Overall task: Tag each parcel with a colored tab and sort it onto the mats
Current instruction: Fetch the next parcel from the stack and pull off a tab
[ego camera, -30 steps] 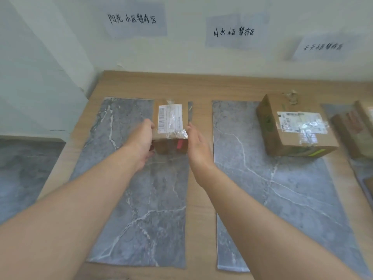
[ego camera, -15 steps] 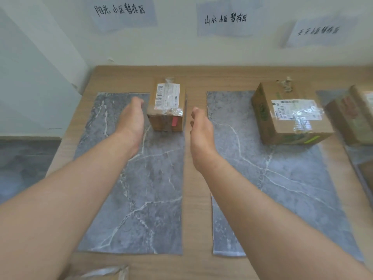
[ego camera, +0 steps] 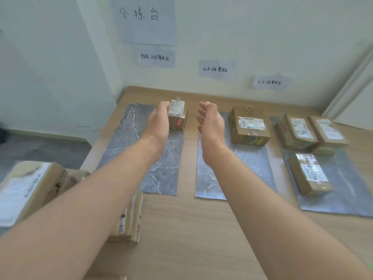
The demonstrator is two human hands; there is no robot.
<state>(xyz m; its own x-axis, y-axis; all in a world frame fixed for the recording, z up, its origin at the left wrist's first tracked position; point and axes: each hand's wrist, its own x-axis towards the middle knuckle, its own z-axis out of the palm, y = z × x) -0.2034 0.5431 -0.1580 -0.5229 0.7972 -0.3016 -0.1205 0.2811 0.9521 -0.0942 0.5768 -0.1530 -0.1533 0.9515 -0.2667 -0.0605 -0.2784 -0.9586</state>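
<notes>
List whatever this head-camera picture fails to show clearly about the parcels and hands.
- Small parcel with red tab: its left side is hidden behind the left hand.
- Blurred parcel at the left edge: label unreadable, partly cut off.
- Parcel under the left forearm: mostly covered, no tab visible.
- Shipping labels on the right mat: too small to read.

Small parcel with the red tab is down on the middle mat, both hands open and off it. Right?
Not quite. In the head view the small parcel with the red tab sits at the far end of the left mat, not the middle mat. The rest holds: left hand and right hand are open and off it.
</notes>
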